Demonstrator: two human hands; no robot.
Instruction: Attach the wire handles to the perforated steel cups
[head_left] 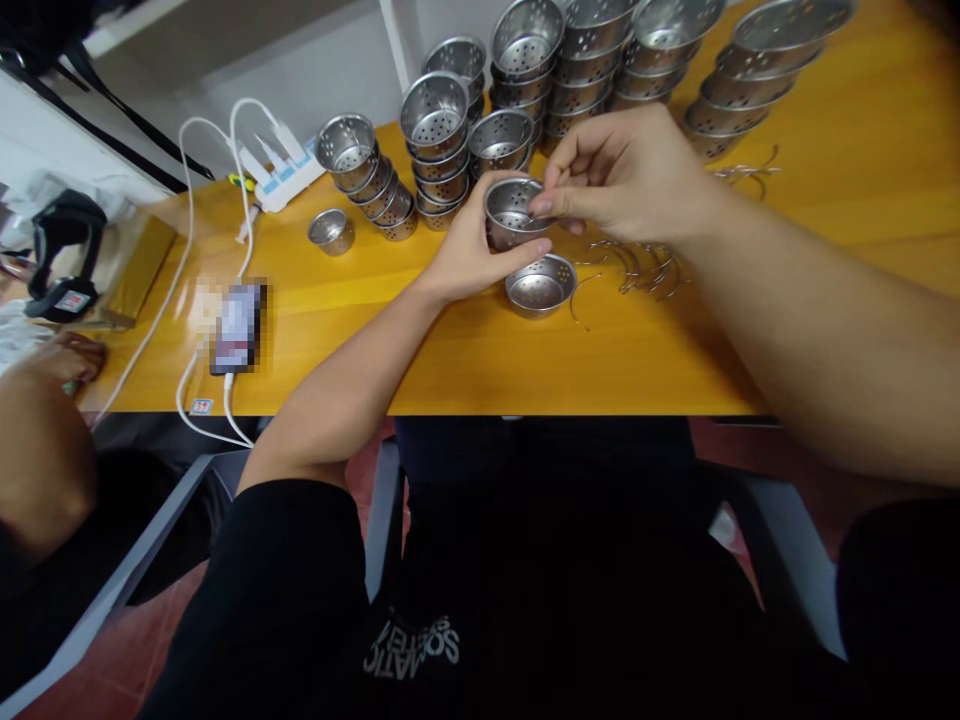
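Left hand (474, 240): we hold a cup (513, 222) mid-frame, likely to steady it.
Right hand (630, 175): curled at its rim; we can't tell if it grips.

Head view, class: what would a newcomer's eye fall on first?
Probably the stacks of perforated metal cups at the back of the yellow table. Next, near the centre, the left hand holds a single cup, the right hand at its rim. Curved wires lie just right of centre.

Print (412, 648) on the black shirt (555, 590), six o'clock: "SOMATIC". Sticker (201, 407) on the table (315, 335), nine o'clock: unclear.
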